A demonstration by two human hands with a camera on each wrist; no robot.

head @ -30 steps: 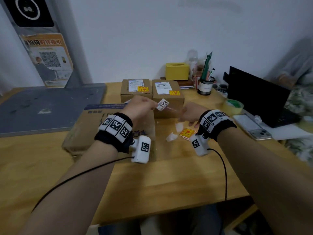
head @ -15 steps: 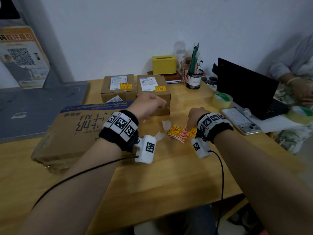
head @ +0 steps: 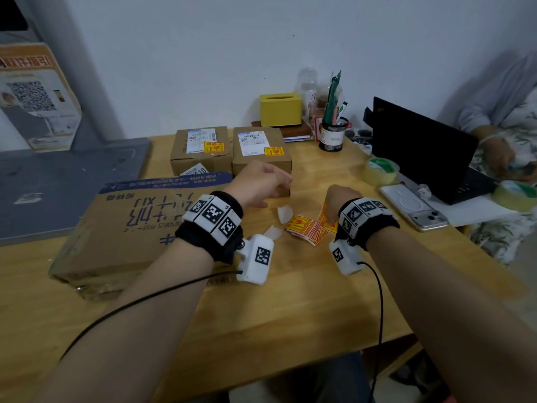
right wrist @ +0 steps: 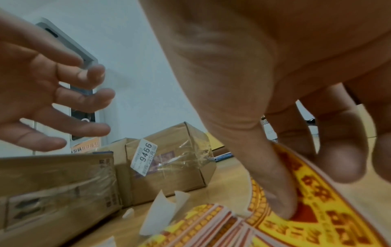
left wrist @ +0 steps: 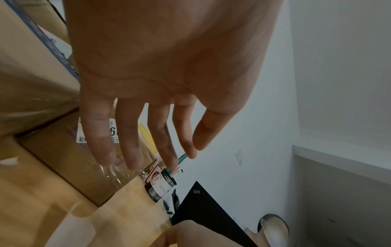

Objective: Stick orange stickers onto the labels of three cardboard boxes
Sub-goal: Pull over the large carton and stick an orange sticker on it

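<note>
Two small boxes (head: 200, 149) are set side by side behind the large box (head: 128, 225); the stickers (head: 308, 228) are spread on the surface (head: 290, 309) to its right.

The head camera looked down over both forearms; each wrist camera sat close under its palm, sharing the small taped box (left wrist: 69, 160) ahead.

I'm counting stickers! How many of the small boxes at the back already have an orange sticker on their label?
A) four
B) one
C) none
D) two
D: each of the two small boxes shows an orange sticker on its white label.
</note>
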